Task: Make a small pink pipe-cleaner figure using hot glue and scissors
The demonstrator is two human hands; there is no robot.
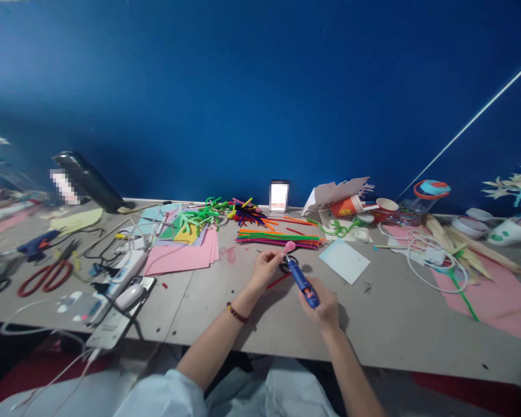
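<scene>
My left hand [267, 267] is closed in a pinch at the middle of the table. At its fingertips is a small pink rounded piece [289, 247], too small to make out closely. My right hand [323, 304] wraps round a blue hot glue gun [303, 282], whose nozzle points up and away, right by the pink piece. Whether nozzle and piece touch, I cannot tell. Beneath the hands lie a red pipe cleaner [278, 282] and a partly hidden black loop. Just beyond them is a bundle of green, orange and purple pipe cleaners [280, 238].
Left: red-handled scissors [47, 277], a second glue gun [39, 244], a power strip [119, 284] with cables, and pink paper sheets [182, 258]. Right: a pale blue square [345, 260], paper cups [347, 207] and a coiled white cable [436, 255]. A blue wall [260, 104] stands behind.
</scene>
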